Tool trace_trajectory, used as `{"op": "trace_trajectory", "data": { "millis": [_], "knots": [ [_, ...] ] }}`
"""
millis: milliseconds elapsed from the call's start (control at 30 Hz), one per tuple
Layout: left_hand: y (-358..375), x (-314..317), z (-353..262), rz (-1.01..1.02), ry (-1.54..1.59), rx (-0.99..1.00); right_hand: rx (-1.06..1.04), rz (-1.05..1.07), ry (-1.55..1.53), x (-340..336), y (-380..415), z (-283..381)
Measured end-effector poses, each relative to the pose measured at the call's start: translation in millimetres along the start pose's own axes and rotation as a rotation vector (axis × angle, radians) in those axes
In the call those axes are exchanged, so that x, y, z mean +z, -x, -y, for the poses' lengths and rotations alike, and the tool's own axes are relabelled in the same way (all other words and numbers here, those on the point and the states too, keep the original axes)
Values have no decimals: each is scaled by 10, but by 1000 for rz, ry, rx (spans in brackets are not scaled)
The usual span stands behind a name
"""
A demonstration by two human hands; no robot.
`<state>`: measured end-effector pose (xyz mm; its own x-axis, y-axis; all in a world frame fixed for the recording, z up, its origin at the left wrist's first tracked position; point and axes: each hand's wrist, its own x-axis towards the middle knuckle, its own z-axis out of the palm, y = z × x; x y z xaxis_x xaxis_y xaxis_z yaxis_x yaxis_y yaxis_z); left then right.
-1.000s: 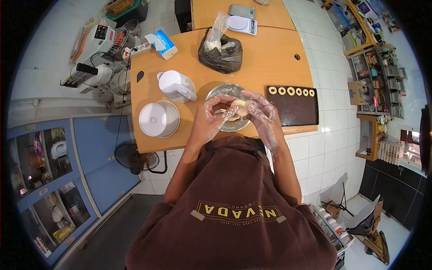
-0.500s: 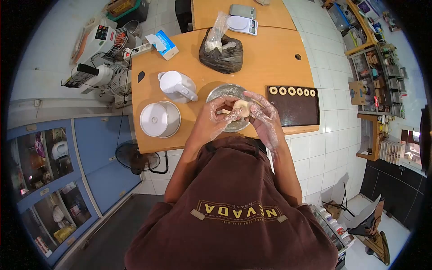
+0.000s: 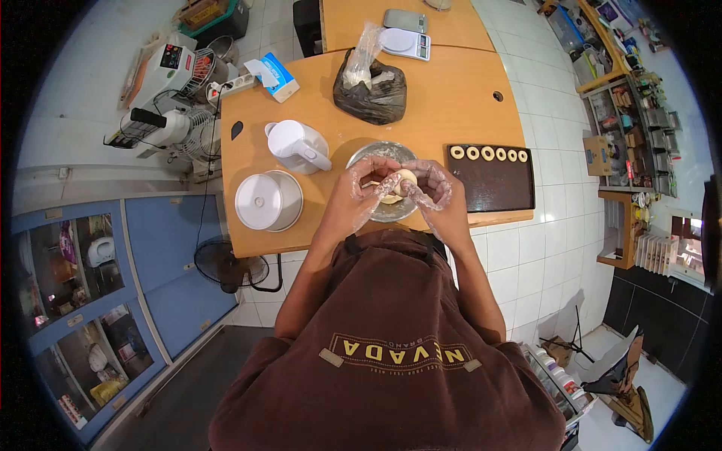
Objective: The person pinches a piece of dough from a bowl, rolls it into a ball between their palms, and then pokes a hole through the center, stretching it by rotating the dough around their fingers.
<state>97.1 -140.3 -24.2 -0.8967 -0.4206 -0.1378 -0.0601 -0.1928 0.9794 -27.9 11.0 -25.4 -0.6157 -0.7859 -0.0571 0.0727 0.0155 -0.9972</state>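
Note:
Both floury hands hold one pale piece of dough (image 3: 407, 180) above a metal bowl (image 3: 366, 154). My left hand (image 3: 365, 188) has its fingers closed on the dough's left side. From the right, my right hand (image 3: 438, 191) grips the same piece, thumb pressed against it. More dough (image 3: 391, 199) shows lower in the bowl, partly hidden by the hands. On the right lies a dark baking tray (image 3: 496, 184), with a row of several small dough rings (image 3: 487, 153) along its far edge.
Left of the bowl stand a white pitcher (image 3: 295, 143) and a lidded white tub (image 3: 263, 201). Farther back are a black plastic bag (image 3: 376, 101), a tissue box (image 3: 278, 79) and a white kitchen scale (image 3: 406, 41). The wooden table's (image 3: 301, 239) near edge is by my waist.
My right hand has shifted slightly left and down, its fingers now curled closer around the dough. The hands are nearer each other. Rings, tray and other things stay put.

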Motion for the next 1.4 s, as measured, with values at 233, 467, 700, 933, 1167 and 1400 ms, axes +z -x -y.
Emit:
{"op": "trace_trajectory", "data": {
  "millis": [233, 467, 700, 933, 1167, 1400],
  "knots": [
    [-16, -63, 169, 63, 118, -20, -124, -38, 405, 28, -8, 160],
    [-11, 32, 171, -52, 218, -117, -120, -64, 465, 86, 15, 156],
    [-8, 0, 186, -69, -52, -5, -98, -114, 343, 103, 10, 91],
    [-15, 40, 67, -84, -567, 247, -88, -108, 414, 119, 41, 80],
    [-37, 24, 179, -16, 85, -30, -61, -170, 310, 83, 30, -66],
    [-27, -80, 278, 33, -16, -23, 11, -76, 343, 26, 17, 48]
  ]
}}
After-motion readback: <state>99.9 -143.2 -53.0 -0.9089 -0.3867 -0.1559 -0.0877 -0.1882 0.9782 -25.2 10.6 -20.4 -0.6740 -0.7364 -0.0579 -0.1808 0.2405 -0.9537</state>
